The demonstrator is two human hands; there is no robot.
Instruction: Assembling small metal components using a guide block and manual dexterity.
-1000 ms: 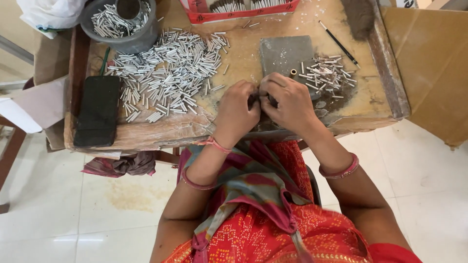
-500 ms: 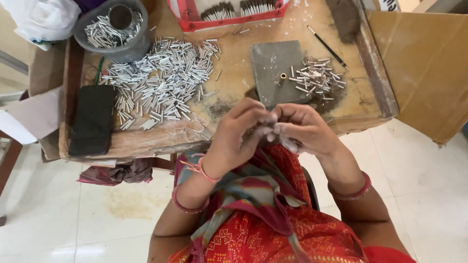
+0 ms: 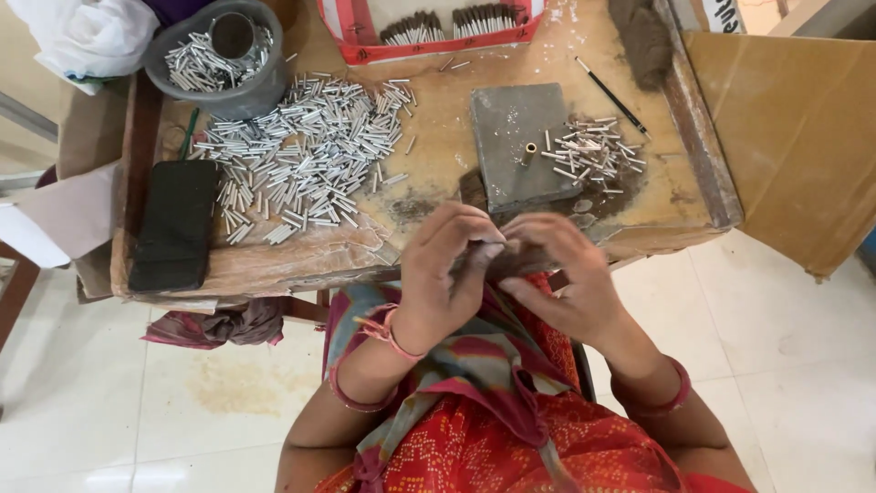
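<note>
My left hand [image 3: 447, 274] and my right hand [image 3: 557, 274] meet fingertip to fingertip just in front of the low wooden work table [image 3: 438, 164], above my lap. Both pinch a small thin item between them; it is mostly hidden by the fingers. A grey stone slab [image 3: 511, 137] with a short brass tube [image 3: 528, 152] standing on it lies just beyond my hands. A small heap of silver tubes [image 3: 593, 151] rests beside the slab on the right. A large pile of silver tubes [image 3: 301, 155] spreads over the table's left half.
A black phone [image 3: 173, 224] lies at the table's left edge. A grey bowl [image 3: 219, 59] of tubes holds a metal cup at back left. A red tray [image 3: 438, 23] of dark sticks sits at the back. A thin black stick [image 3: 611, 96], brown cardboard [image 3: 785, 128] and white bag [image 3: 87, 36] surround.
Both hands have drawn back from the table's front edge toward my lap, still pinched together. The view has shifted so the table sits higher.
</note>
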